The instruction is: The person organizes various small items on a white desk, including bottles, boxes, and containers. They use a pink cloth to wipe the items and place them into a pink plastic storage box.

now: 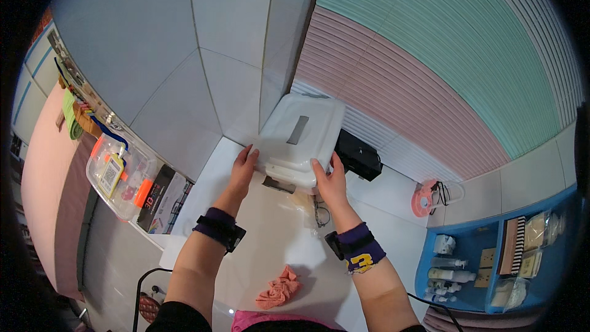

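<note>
A white lidded storage box (283, 157) with a grey strip handle on its lid is held between my two hands at the back of the white table (258, 233). My left hand (244, 169) grips its near left corner, the thumb along the side. On the near right side, my right hand (332, 183) has its thumb on the rim and its fingers at the edge. The box looks tilted, and I cannot tell whether its base touches the table. Just below it lie a pair of glasses (321, 214) and a clear plastic bag (303, 204).
A black box (359, 156) stands right of the storage box, against the ribbed wall. A crumpled pink cloth (279, 287) lies near the front edge. Right are a pink-and-white item (423, 199) and a blue organizer (501, 221) with bottles. A clear case (126, 175) sits far left.
</note>
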`<state>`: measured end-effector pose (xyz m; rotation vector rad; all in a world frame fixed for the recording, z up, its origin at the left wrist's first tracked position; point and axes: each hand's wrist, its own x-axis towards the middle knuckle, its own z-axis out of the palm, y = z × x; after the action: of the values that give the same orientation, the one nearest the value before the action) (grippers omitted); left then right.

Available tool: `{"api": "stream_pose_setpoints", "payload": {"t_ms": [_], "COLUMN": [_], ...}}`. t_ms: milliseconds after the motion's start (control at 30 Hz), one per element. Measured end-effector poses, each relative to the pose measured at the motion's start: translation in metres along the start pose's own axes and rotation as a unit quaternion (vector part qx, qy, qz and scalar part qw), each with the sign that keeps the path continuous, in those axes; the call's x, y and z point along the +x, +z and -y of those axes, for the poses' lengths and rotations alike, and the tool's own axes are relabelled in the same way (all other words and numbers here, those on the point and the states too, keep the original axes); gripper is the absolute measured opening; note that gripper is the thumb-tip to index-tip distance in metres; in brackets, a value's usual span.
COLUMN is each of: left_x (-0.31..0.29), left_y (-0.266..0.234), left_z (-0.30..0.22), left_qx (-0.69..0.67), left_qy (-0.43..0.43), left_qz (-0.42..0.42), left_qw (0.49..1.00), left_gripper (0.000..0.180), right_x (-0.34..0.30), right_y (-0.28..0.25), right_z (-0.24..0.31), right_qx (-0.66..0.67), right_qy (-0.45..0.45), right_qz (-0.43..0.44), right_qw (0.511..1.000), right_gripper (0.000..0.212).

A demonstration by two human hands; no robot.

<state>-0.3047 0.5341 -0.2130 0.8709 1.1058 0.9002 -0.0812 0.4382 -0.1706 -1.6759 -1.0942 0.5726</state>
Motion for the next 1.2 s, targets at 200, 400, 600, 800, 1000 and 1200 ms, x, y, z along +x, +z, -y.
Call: {"api": "stream_pose_setpoints", "payload": {"t_ms": [200,400,600,800,1000,1200], "left_x": [-0.021,-0.097,-0.208,-0.31,-0.391,-0.438], "left_y": [0.008,0.028,0.051,0.062,0.07,0.075], "left_z": [-0.008,-0.044,-0.059,-0.028,0.003,0.081], "left_qx": [-0.062,-0.026,-0.014,-0.01,-0.017,-0.004], "left_qy": [0.041,0.129,0.162,0.131,-0.018,-0.095], "left_qz": [0.009,0.012,0.055,0.151,0.228,0.254], "left_qw": [0.997,0.991,0.985,0.98,0.973,0.962], "left_gripper": [0.059,0.052,0.052,0.052,0.05,0.058], "right_x": [-0.009,-0.047,-0.125,-0.223,-0.307,-0.366], "right_y": [-0.002,-0.043,-0.121,-0.196,-0.255,-0.291], "right_z": [0.027,0.079,0.099,0.09,0.032,-0.036], "right_qx": [0.108,0.172,0.192,0.203,0.209,0.238], "right_qy": [0.041,0.036,0.03,0.084,0.121,0.13], "right_qz": [-0.014,-0.013,-0.007,-0.015,0.013,0.06], "right_qw": [0.993,0.984,0.981,0.975,0.97,0.961], "right_gripper": [0.058,0.053,0.055,0.056,0.059,0.061]}}
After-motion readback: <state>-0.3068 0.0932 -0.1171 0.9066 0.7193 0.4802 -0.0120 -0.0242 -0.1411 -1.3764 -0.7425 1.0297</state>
